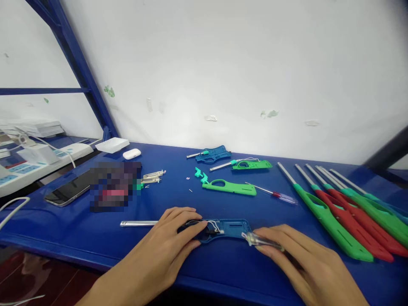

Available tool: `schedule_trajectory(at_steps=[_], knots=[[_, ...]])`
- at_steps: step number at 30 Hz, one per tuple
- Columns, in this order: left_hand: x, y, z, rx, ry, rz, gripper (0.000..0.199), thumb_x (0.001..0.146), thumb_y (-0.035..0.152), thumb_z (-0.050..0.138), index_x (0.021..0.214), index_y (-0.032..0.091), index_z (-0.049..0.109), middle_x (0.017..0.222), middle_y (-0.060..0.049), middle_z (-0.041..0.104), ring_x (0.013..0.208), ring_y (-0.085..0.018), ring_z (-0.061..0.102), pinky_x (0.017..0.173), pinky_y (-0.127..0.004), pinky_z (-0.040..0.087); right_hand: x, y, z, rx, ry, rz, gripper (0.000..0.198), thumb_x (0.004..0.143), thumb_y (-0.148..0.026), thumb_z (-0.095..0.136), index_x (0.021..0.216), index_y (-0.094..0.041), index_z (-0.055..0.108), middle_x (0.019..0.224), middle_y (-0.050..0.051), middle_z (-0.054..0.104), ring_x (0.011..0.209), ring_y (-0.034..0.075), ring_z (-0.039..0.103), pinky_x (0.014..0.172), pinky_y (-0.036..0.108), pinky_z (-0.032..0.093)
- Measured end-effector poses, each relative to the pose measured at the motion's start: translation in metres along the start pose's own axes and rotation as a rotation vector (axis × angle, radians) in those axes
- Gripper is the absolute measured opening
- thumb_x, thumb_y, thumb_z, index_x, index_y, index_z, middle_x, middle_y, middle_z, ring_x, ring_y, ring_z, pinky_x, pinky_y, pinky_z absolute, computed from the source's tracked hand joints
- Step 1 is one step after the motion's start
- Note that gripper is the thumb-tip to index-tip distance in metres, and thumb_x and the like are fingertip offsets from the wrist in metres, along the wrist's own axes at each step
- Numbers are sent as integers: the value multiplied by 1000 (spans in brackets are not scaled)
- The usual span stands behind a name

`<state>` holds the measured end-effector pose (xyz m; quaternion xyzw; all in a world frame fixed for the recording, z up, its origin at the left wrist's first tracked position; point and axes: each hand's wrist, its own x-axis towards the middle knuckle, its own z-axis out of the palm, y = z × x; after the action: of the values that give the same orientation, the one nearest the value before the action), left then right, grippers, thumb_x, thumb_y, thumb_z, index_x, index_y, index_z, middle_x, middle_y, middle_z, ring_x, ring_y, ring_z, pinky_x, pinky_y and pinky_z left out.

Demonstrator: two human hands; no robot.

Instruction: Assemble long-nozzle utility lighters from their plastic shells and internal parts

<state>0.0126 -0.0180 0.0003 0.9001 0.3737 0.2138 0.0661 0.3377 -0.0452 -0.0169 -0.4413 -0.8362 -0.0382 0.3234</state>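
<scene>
My left hand (172, 242) is closed around the blue half-shell of a long-nosed lighter (236, 228), which lies on the table. From its left end juts a silver metal tube (138, 223). White wires (215, 225) and a small black part show inside the shell, partly hidden by my fingers. My right hand (296, 250) pinches a clear lighter fuel tank (255, 240) with a pale valve end, held at the shell's right end. Whether the tank touches the shell, I cannot tell.
Behind lie a green half-shell (234, 188), a screwdriver (280, 196), and open lighter halves in blue (213, 154) and green (253, 165). Several whole lighters (338, 225) lie at right. Clear fuel tanks (153, 176), a phone (70, 189) and a white case (131, 154) are at left.
</scene>
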Motion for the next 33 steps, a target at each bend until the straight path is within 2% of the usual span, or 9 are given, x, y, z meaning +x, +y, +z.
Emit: schedule_trajectory(at_steps=[6,10,12,14,17,22,28,33], knots=[[1,2,-6,-81,-140,73,36,111,13,48,142,27,59,141,-8,61,131,-27,54,114,-50,53,11,-13,2,-69,47,35,28,114,-46,49,117,-34,74,105,-6,80,90,11,80,88,16,61],[2,3,-8,-96,-157,104,29,112,12,46,132,24,62,137,-9,60,126,-27,54,106,-45,54,18,-25,9,-23,53,128,23,112,-47,54,113,-34,73,101,-5,79,86,11,79,70,16,61],[2,3,-8,-92,-160,116,28,112,12,46,132,24,63,136,-9,60,125,-26,54,104,-43,54,18,-27,13,-8,41,128,21,111,-46,55,115,-34,72,101,-5,78,85,11,79,70,17,61],[2,3,-7,-80,-156,128,28,112,12,47,133,23,62,135,-9,61,124,-26,54,103,-42,53,17,-26,16,-25,17,95,21,112,-44,54,119,-35,72,104,-5,77,86,12,79,74,18,62],[1,3,-7,-58,-122,146,30,112,12,45,135,22,61,136,-10,61,123,-27,54,103,-42,52,16,-25,18,-68,-2,48,24,114,-42,51,121,-34,72,103,-3,76,81,12,78,69,20,61],[0,2,-6,-33,-85,176,30,114,16,44,139,21,60,134,-10,63,121,-26,54,103,-42,52,17,-29,18,-119,53,37,29,115,-41,47,117,-31,73,99,-2,75,76,12,78,63,23,58],[1,2,-5,3,-27,207,30,114,18,46,140,19,61,133,-11,65,121,-26,56,104,-43,52,16,-30,18,-127,64,2,23,114,-37,51,119,-29,72,99,-2,74,76,13,77,68,25,57],[0,2,-6,10,-38,208,31,114,19,45,140,19,62,134,-11,66,121,-25,56,103,-42,53,18,-30,20,-142,112,-25,24,114,-36,51,119,-27,73,96,-2,74,72,12,75,63,26,53]])
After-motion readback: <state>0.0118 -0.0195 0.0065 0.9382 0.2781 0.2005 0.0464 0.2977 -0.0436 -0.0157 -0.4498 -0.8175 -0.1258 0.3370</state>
